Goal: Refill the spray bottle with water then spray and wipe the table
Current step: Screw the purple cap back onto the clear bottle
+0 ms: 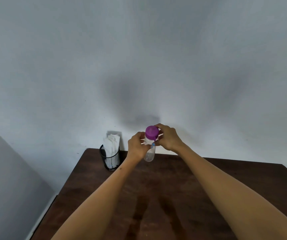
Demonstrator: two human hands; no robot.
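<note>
One pale wall fills most of the view, with a second, greyer wall meeting it at a corner on the left. Below them stands one dark brown wooden table, its far edge against the pale wall. Two bare forearms reach across the tabletop toward the far edge, and their two shadows lie as darker streaks on the wood near the bottom. One black mesh cup stands upright on the far left corner of the table, and one bunch of white paper tissues sticks up out of it; how many sheets there are cannot be told. Just right of the cup, one clear plastic bottle is held upright between both hands near the far edge of the table; whether its base touches the wood cannot be told. A little liquid shows in its lower part. The left hand grips the bottle's body from the left, fingers curled round it. The right hand is curled around the neck just beside and behind the one purple cap, which sits on top of the bottle. One small blue piece shows on the bottle's side between the two hands.
</note>
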